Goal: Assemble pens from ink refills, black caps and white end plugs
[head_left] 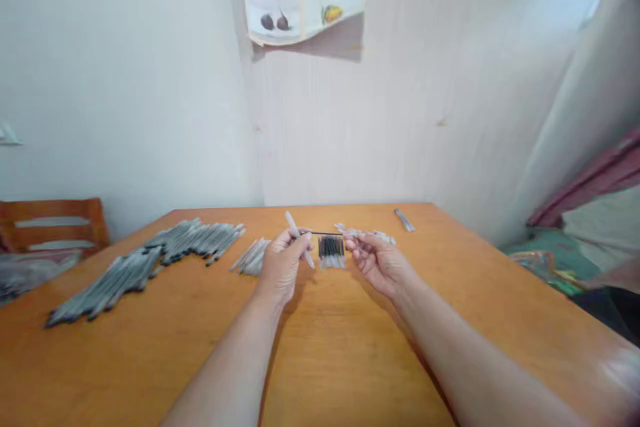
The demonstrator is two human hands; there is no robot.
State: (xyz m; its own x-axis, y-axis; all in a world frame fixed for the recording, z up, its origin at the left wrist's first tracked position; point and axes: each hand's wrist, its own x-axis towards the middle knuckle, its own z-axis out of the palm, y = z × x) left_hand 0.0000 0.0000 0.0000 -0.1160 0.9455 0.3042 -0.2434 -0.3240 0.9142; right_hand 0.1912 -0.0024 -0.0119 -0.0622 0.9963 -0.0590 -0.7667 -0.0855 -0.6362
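My left hand is closed around a whitish pen barrel, which slants up past the thumb. A thin dark pen refill stretches level between my two hands. My right hand pinches its right end with thumb and forefinger, the other fingers loosely curled. The refill's left end meets the left fingers. Just below it, a neat row of black refills with pale ends lies on the table. Beside my left hand rests a bunch of whitish barrels, partly hidden by that hand.
Long piles of grey dark-tipped pens cover part of the wooden table at left. Small pale pieces lie behind my right hand, with a few slim pens farther back. A chair stands left; a wall is behind.
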